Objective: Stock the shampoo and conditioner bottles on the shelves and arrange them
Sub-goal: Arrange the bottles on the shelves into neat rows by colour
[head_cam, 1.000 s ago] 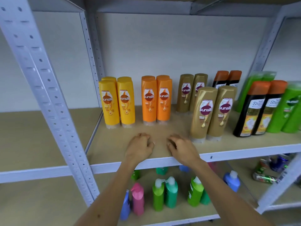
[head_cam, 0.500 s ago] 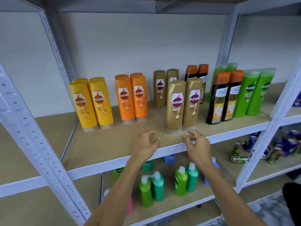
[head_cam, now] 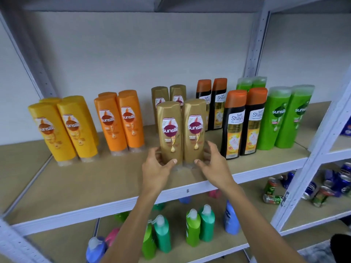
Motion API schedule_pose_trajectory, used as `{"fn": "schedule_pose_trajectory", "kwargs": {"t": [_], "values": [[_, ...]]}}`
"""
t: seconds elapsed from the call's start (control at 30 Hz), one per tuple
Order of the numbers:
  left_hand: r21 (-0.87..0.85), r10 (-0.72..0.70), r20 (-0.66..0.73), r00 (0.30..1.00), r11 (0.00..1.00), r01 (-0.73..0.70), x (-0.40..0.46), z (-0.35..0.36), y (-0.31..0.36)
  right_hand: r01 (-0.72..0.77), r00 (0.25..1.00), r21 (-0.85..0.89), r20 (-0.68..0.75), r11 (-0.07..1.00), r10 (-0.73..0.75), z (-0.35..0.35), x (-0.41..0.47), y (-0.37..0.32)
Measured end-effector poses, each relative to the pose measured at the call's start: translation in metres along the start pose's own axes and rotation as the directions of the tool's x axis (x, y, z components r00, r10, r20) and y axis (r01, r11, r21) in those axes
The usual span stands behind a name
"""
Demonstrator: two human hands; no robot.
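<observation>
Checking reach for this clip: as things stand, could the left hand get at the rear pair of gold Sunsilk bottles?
Probably not directly. The front gold bottles stand right before the rear gold bottles, and the left hand is curled round the front left one. The tops stay exposed, so reaching over looks possible.

- The left hand (head_cam: 158, 168) reached forward and up, palm turned inward, fingers curled, thumb tip pressed against the lower front of the left of the two front gold Sunsilk bottles (head_cam: 170, 132).
- The right hand (head_cam: 213, 165) mirrored it, palm facing left, fingers spread and bent, thumb on the base of the right bottle of that pair.
- Both forearms were bare and rose from the bottom edge, converging toward the hands.
</observation>
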State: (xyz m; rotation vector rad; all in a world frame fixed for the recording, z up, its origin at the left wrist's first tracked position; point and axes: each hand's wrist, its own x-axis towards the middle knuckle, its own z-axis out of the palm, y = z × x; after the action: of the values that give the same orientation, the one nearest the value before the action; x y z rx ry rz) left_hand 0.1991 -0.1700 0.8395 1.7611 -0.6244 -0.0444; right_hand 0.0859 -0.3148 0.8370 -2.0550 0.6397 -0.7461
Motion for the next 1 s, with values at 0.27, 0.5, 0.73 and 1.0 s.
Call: {"fn": "schedule_pose_trajectory", "kwargs": {"t": [0.27,0.5,0.73,1.0], "values": [[0.028,-0.066,-0.102,0.993,0.997,0.069,0.020,0.014,-0.006,0.048,0.994,0.023,0.101,0.999,-0.050,0.007,0.042,0.007],[0.085,-0.071,-0.153,0.986,0.993,0.085,0.033,0.021,-0.002,0.044,0.987,0.003,0.157,0.999,-0.044,0.013,0.070,0.007],[0.092,-0.119,-0.165,0.979,0.987,0.135,0.065,0.033,-0.019,0.038,0.985,0.005,0.170,0.999,-0.038,0.024,0.100,0.014],[0.083,-0.148,-0.206,0.967,0.982,0.168,0.089,0.041,-0.017,0.043,0.990,-0.015,0.132,0.999,-0.041,0.040,0.124,0.027]]}}
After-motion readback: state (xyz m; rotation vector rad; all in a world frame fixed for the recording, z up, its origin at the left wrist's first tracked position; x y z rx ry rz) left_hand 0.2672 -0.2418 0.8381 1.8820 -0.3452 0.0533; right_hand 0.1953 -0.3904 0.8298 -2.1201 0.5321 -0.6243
